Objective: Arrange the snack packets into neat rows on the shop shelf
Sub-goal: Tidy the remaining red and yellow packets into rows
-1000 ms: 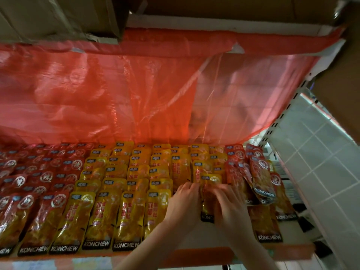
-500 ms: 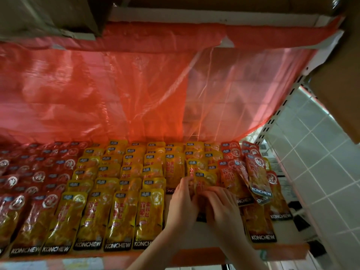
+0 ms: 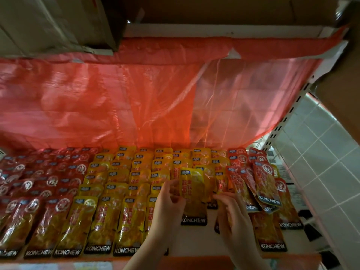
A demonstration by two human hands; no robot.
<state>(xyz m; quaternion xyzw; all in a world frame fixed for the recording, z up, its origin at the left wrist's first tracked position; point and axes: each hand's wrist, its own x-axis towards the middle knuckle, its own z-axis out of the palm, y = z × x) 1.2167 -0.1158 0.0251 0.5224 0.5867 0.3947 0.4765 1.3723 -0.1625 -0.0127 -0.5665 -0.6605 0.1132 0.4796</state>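
Observation:
Rows of yellow packets (image 3: 124,217) fill the middle of the white shelf (image 3: 194,240), with red packets (image 3: 39,191) on the left. At the right, more red packets (image 3: 266,184) lie askew and overlapping. My left hand (image 3: 167,205) pinches the left edge of one yellow packet (image 3: 191,184), which lies in the gap between the yellow rows and the loose red ones. My right hand (image 3: 233,215) hovers just right of it, its fingers curled round a reddish packet (image 3: 216,228) that is mostly hidden under the hand.
A red plastic sheet (image 3: 97,104) hangs behind the shelf. Cardboard boxes (image 3: 58,22) sit above on the upper shelf. A perforated shelf upright (image 3: 282,125) and a white tiled wall (image 3: 321,172) close the right side. The shelf's front lip (image 3: 194,263) is orange.
My hands, together on the yellow packet before, have drawn apart. The left keeps the packet; the right has shifted right and nearer to me.

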